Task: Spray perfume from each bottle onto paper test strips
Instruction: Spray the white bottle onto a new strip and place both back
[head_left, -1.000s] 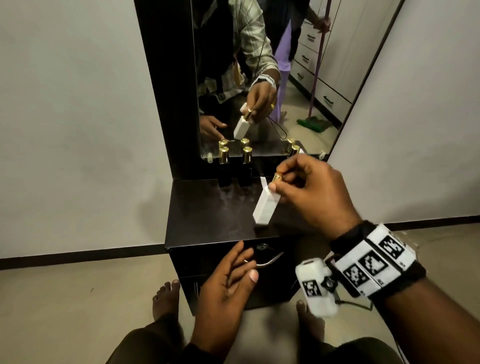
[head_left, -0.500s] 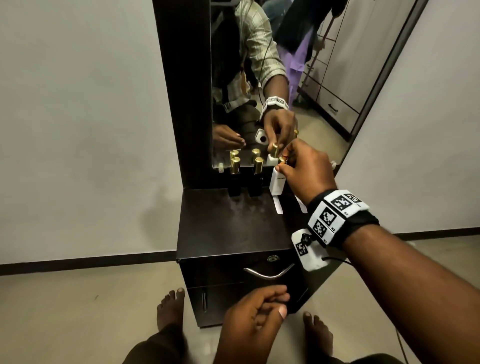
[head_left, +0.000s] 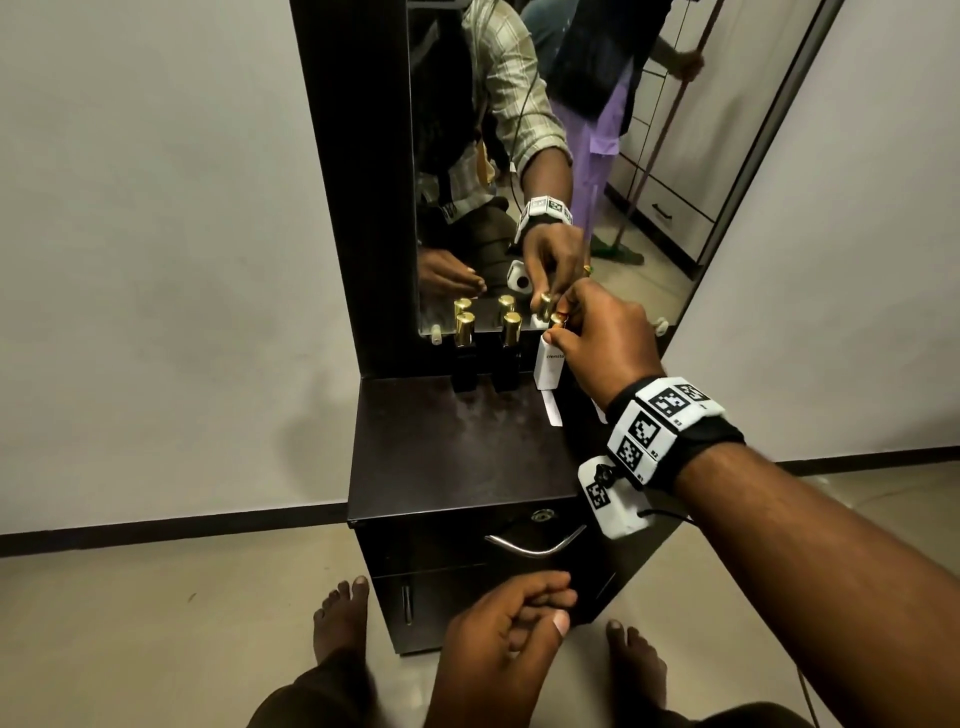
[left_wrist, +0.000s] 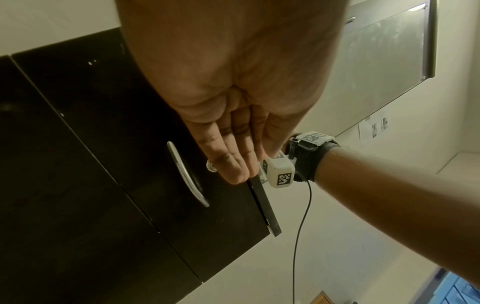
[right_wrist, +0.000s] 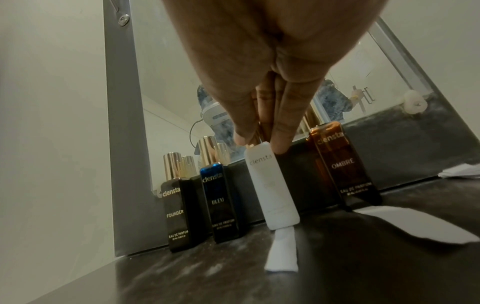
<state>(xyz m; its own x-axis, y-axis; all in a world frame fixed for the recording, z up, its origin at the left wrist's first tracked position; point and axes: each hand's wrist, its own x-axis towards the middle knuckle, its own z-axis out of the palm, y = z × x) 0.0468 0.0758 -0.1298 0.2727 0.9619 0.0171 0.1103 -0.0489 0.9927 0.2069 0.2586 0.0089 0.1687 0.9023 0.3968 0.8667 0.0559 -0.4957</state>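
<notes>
The right hand (head_left: 602, 338) pinches the white perfume bottle (right_wrist: 272, 185) by its top at centre frame, apparently setting it in the row; next, release. The left hand (head_left: 498, 639) hangs relaxed, empty.

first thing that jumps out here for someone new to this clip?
The right hand, which holds the white bottle by its gold top against the mirror at the back of the dark cabinet top. It stands in a row between the blue bottle and the amber bottle, on the end of a paper strip. The left hand hangs idle, low by the drawer handle.
</notes>
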